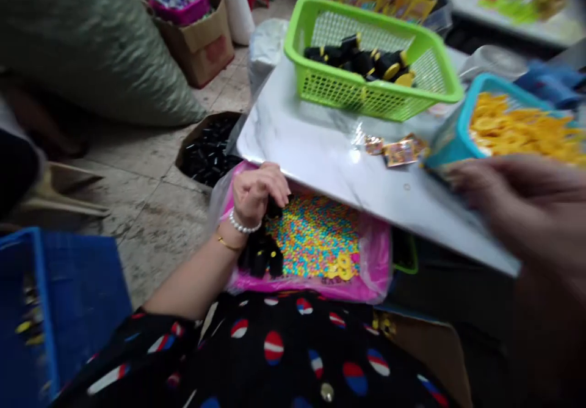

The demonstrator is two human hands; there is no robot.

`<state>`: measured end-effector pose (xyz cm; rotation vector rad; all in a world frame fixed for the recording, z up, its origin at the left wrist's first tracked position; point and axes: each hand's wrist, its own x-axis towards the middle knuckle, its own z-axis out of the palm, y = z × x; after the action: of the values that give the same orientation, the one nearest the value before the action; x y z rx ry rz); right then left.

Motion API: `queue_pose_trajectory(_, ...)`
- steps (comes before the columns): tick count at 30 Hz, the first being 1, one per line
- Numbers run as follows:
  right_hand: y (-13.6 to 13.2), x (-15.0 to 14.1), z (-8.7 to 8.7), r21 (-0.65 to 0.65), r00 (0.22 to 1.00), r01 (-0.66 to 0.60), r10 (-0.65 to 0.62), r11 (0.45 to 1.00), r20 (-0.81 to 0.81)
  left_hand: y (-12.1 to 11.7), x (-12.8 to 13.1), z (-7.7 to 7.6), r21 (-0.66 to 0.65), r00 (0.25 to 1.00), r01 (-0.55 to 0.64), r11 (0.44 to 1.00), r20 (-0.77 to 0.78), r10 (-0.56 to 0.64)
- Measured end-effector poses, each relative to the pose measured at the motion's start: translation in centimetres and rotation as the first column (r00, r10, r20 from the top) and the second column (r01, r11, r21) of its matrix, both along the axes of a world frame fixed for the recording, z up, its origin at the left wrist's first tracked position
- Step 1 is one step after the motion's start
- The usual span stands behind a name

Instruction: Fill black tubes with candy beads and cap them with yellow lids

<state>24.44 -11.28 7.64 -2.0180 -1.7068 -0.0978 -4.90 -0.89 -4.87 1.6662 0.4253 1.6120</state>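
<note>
A large grey-green woven sack [91,47] slumps across the top left, on a tiled floor [151,212] that is worn and scuffed. Beside the sack stands a cardboard box [199,51] carrying a pink container of small wrapped items. A blue plastic crate [55,286] fills the lower left corner, with a few small dark-and-yellow parts inside. The white marble-patterned counter [320,163] runs diagonally across the middle, and its near edge falls just above a pink tray [370,261] lined with clear plastic. A bright green mesh basket [366,84] stands at the counter's far edge, holding black parts [357,60] with yellow ends. At the counter's right end, a teal basket [458,133] heaped with yellow rings [517,130] sits tilted. An open box of black cylinders [206,151] stands on the floor just past the tray's left corner.

The tray holds a spread of tiny pink, blue and yellow beads [315,237], with a small cluster of yellow rings [339,267] at its near side. A heap of small black pieces [260,255] lies along its left side. The left hand [259,191], wearing a pearl bracelet and a gold bangle, rests over the tray's far left edge, its fingers [274,179] curled down just above a black piece; whether they grip it cannot be told. The blurred right hand [517,206] is at the teal basket's near corner, and its fingers [462,176] look extended, though the blur hides whether they hold the basket.
</note>
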Motion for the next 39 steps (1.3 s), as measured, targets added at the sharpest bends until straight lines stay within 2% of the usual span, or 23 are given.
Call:
queue_pose_trajectory(1, -0.3, -2.7, -1.6, -0.098, 0.963, -0.251, 0.238, 0.963, -0.122, -0.1, 0.0, -0.3, -0.008, 1.000, -0.010, 1.000, 0.009, 0.010)
queue_pose_trajectory(2, -0.7, -5.6, -3.5, -0.223, 0.863, -0.490, 0.432, 0.843, -0.263, -0.3, 0.0, -0.5, -0.015, 1.000, -0.018, 1.000, -0.003, 0.018)
queue_pose_trajectory(3, -1.1, -8.5, -5.6, -0.317, 0.774, -0.625, 0.511, 0.713, -0.374, -0.5, 0.0, -0.6, -0.017, 0.999, -0.018, 1.000, -0.032, 0.018)
queue_pose_trajectory(4, -1.4, -11.2, -7.6, -0.387, 0.734, -0.676, 0.527, 0.627, -0.428, -0.7, 0.0, -0.7, -0.019, 0.997, -0.011, 1.000, -0.072, 0.010)
queue_pose_trajectory(5, -1.6, -13.5, -9.4, -0.449, 0.726, -0.688, 0.538, 0.571, -0.428, -0.9, 0.0, -0.6, -0.026, 0.993, -0.004, 1.000, -0.115, 0.001)
queue_pose_trajectory(6, -1.7, -15.4, -11.0, -0.493, 0.725, -0.686, 0.556, 0.534, -0.407, -1.1, -0.1, -0.5, -0.031, 0.988, 0.003, 1.000, -0.156, -0.008)
queue_pose_trajectory(7, -1.7, -16.7, -12.2, -0.520, 0.729, -0.677, 0.574, 0.521, -0.374, -1.3, -0.1, -0.4, -0.037, 0.982, 0.007, 0.999, -0.190, -0.014)
queue_pose_trajectory(8, -1.5, -17.5, -13.0, -0.524, 0.725, -0.676, 0.596, 0.518, -0.347, -1.4, -0.1, -0.3, -0.038, 0.976, 0.007, 0.999, -0.215, -0.015)
queue_pose_trajectory(10, -1.0, -17.2, -13.5, -0.474, 0.706, -0.700, 0.621, 0.534, -0.341, -1.6, -0.1, -0.1, -0.026, 0.971, 0.005, 1.000, -0.238, -0.012)
queue_pose_trajectory(12, -0.5, -15.3, -13.1, -0.433, 0.722, -0.691, 0.583, 0.579, -0.373, -1.6, -0.1, 0.1, 0.003, 0.971, 0.011, 1.000, -0.240, -0.010)
queue_pose_trajectory(14, -0.1, -12.6, -12.3, -0.460, 0.781, -0.624, 0.533, 0.632, -0.327, -1.7, -0.1, 0.3, 0.035, 0.966, 0.008, 0.999, -0.258, 0.002)
queue_pose_trajectory(16, 0.2, -10.2, -11.9, -0.540, 0.842, -0.501, 0.527, 0.677, -0.120, -1.8, 0.1, 0.5, 0.057, 0.949, -0.004, 0.998, -0.314, 0.022)
queue_pose_trajectory(17, 0.3, -9.4, -11.9, -0.576, 0.840, -0.437, 0.542, 0.690, 0.011, -1.9, 0.2, 0.5, 0.064, 0.936, -0.007, 0.998, -0.350, 0.029)
queue_pose_trajectory(19, 0.3, -8.8, -12.3, -0.631, 0.779, -0.365, 0.596, 0.685, 0.196, -2.1, 0.5, 0.6, 0.077, 0.910, -0.001, 0.997, -0.413, 0.033)
queue_pose_trajectory(20, 0.2, -8.8, -12.7, -0.650, 0.745, -0.369, 0.629, 0.664, 0.220, -2.2, 0.6, 0.6, 0.085, 0.900, 0.012, 0.996, -0.436, 0.026)
queue_pose_trajectory(23, -0.3, -9.7, -14.0, -0.628, 0.704, -0.520, 0.707, 0.579, 0.068, -2.5, 0.9, 0.5, 0.100, 0.888, 0.063, 0.993, -0.459, -0.010)
queue_pose_trajectory(25, -0.6, -9.7, -14.3, -0.529, 0.721, -0.635, 0.677, 0.563, -0.145, -2.6, 0.8, 0.5, 0.088, 0.899, 0.097, 0.991, -0.436, -0.050)
queue_pose_trajectory(27, -0.9, -9.0, -13.9, -0.388, 0.715, -0.699, 0.577, 0.601, -0.394, -2.6, 0.7, 0.5, 0.063, 0.910, 0.143, 0.988, -0.401, -0.106)
queue_pose_trajectory(30, -1.5, -7.7, -12.4, -0.244, 0.648, -0.675, 0.402, 0.696, -0.647, -2.7, 0.9, 0.5, 0.057, 0.905, 0.221, 0.974, -0.385, -0.183)
queue_pose_trajectory(32, -1.9, -7.2, -11.3, -0.188, 0.619, -0.637, 0.351, 0.747, -0.702, -2.9, 1.4, 0.4, 0.082, 0.889, 0.252, 0.964, -0.412, -0.198)
queue_pose_trajectory(34, -2.2, -7.2, -10.4, -0.126, 0.628, -0.594, 0.361, 0.794, -0.690, -3.1, 2.0, 0.2, 0.107, 0.863, 0.273, 0.956, -0.466, -0.194)
queue_pose_trajectory(37, -2.4, -7.6, -9.8, -0.069, 0.707, -0.528, 0.394, 0.846, -0.587, -3.5, 2.8, 0.0, 0.126, 0.835, 0.282, 0.951, -0.521, -0.178)
queue_pose_trajectory(39, -2.5, -7.9, -9.8, -0.051, 0.753, -0.496, 0.400, 0.867, -0.523, -3.7, 3.0, -0.1, 0.125, 0.842, 0.275, 0.953, -0.510, -0.177)
